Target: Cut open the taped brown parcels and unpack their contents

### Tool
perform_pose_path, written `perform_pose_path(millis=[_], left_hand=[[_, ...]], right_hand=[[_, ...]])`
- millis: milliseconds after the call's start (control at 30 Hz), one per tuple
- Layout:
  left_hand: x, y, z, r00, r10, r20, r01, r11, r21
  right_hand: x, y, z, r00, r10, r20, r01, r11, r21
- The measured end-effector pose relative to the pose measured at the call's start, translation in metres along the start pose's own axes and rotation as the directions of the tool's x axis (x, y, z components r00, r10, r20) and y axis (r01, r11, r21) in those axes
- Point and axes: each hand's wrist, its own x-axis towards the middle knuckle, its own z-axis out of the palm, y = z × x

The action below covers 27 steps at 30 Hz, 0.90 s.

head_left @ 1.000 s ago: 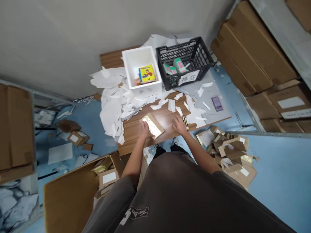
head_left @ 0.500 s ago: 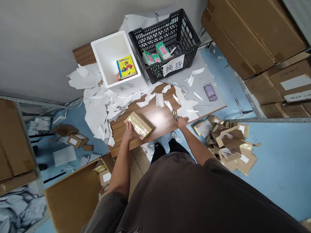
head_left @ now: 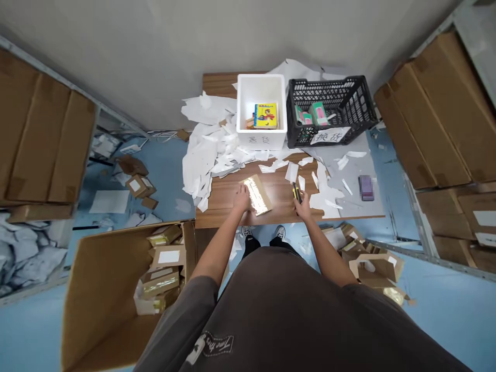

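A small cardboard box (head_left: 259, 195) sealed with shiny tape lies on the wooden table, close to its front edge. My left hand (head_left: 242, 199) grips the left side of this box, its fingers reaching onto the top. To the right of the box, my right hand (head_left: 302, 205) is closed around a yellow and black utility knife (head_left: 296, 192). The knife points away from me and is apart from the box. Whether its blade is out is too small to tell.
Torn white paper (head_left: 201, 160) covers the table's left side. At the back stand a white bin (head_left: 261, 139) with a yellow book and a black crate (head_left: 333, 121) with green boxes. A large open carton (head_left: 104, 289) stands at lower left; opened boxes (head_left: 375, 268) lie at right.
My right hand has taken hold of the utility knife it lay beside. My left hand tilted the box, which now lies flatter. The camera view swung away and back.
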Motion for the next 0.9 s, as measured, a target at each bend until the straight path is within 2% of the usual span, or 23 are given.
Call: perform_pose_path(millis=[67, 167, 233, 300, 433, 600, 733, 900], left_hand=[[0.0, -0.007, 0.0, 0.999, 0.042, -0.007, -0.042, 0.997, -0.072], [-0.004, -0.019, -0.004, 0.994, 0.112, -0.005, -0.112, 0.988, -0.103], [-0.008, -0.024, -0.007, 0.991, 0.13, 0.013, -0.129, 0.99, -0.062], [-0.011, -0.026, -0.01, 0.99, 0.136, 0.025, -0.136, 0.991, -0.007], [-0.016, -0.027, -0.012, 0.989, 0.149, 0.025, -0.15, 0.988, 0.033], [-0.014, -0.028, -0.007, 0.99, 0.137, 0.035, -0.139, 0.989, 0.051], [-0.012, -0.03, -0.003, 0.988, 0.154, 0.032, -0.156, 0.986, 0.061], [-0.012, -0.033, -0.002, 0.987, 0.162, 0.019, -0.163, 0.984, 0.073]], right_hand=[[0.007, -0.048, 0.018, 0.995, -0.061, 0.078, 0.058, 0.998, 0.035], [0.021, -0.123, 0.049, 0.966, -0.174, 0.191, 0.194, 0.976, -0.097], [0.03, -0.163, 0.068, 0.948, -0.171, 0.27, 0.236, 0.944, -0.229], [0.036, -0.189, 0.082, 0.937, -0.104, 0.333, 0.229, 0.904, -0.362], [0.036, -0.206, 0.1, 0.923, 0.038, 0.384, 0.193, 0.816, -0.544], [0.032, -0.213, 0.112, 0.899, 0.147, 0.413, 0.181, 0.733, -0.656], [0.033, -0.223, 0.116, 0.88, 0.204, 0.429, 0.163, 0.718, -0.676], [0.028, -0.221, 0.119, 0.878, 0.219, 0.426, 0.153, 0.713, -0.684]])
